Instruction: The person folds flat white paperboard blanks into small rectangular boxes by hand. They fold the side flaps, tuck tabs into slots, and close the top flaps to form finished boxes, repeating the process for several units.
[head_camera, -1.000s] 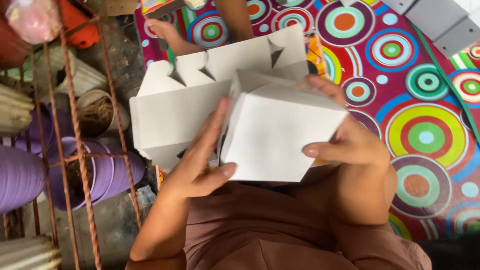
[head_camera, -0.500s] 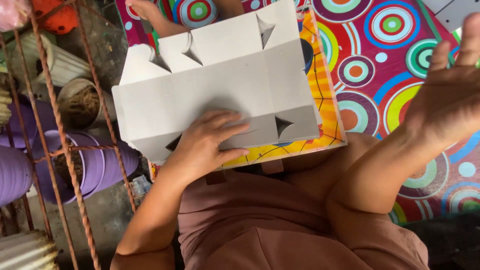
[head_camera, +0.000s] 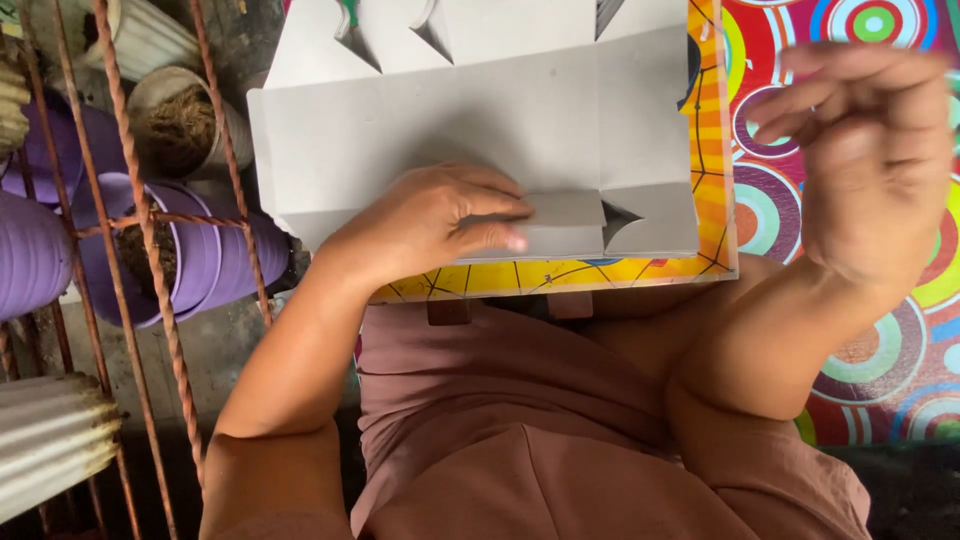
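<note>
A flat white cardboard box blank (head_camera: 470, 120) with cut flaps lies on a yellow patterned board (head_camera: 560, 278) across my lap. My left hand (head_camera: 430, 222) rests palm down on its near edge, fingers pressing a bottom flap flat. My right hand (head_camera: 870, 160) hovers in the air to the right of the blank, fingers loosely curled and holding nothing, blurred by motion. My brown clothing (head_camera: 520, 430) fills the lower part of the view.
A colourful mat with ring patterns (head_camera: 900, 370) lies to the right. At the left stand purple plant pots (head_camera: 200, 250), a white ribbed pot (head_camera: 50, 440) and pots filled with fibre (head_camera: 180, 125), behind a rusty metal rod frame (head_camera: 150, 220).
A folded box that both hands held a second ago is gone from view. My right hand lifted away to the right. My left hand now presses the flat blank.
</note>
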